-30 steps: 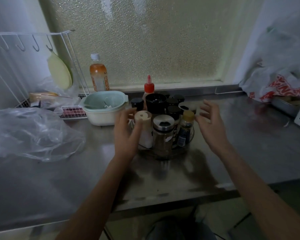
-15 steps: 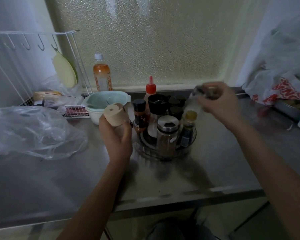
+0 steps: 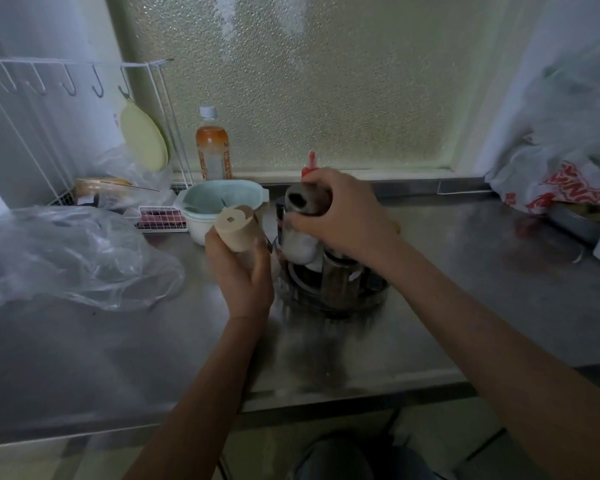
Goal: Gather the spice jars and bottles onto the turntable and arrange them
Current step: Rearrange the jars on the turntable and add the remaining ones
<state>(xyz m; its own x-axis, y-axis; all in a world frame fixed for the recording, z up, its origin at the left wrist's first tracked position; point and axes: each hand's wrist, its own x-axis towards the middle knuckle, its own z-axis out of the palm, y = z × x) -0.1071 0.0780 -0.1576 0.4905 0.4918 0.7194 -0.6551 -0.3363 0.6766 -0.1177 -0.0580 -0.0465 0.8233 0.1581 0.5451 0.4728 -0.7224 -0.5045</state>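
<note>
Head view, left hand [image 3: 241, 271]: closed round a beige-capped jar [image 3: 237, 227], lifted clear at 9 o'clock of the turntable [image 3: 333, 292].
Head view, right hand [image 3: 340, 216]: wrapped round a dark-lidded shaker [image 3: 300, 223] of white contents, tilted, over the turntable's 10 o'clock sector.
Turntable: on the steel counter [image 3: 465, 299], crowded; a brown glass jar [image 3: 338, 282] stands at 6 o'clock.
Red-tipped bottle [image 3: 310, 164]: at 12 o'clock, partly hidden.
Technique: probably seat the shaker upright in a free gap first, then bring in the beige-capped jar beside it.
</note>
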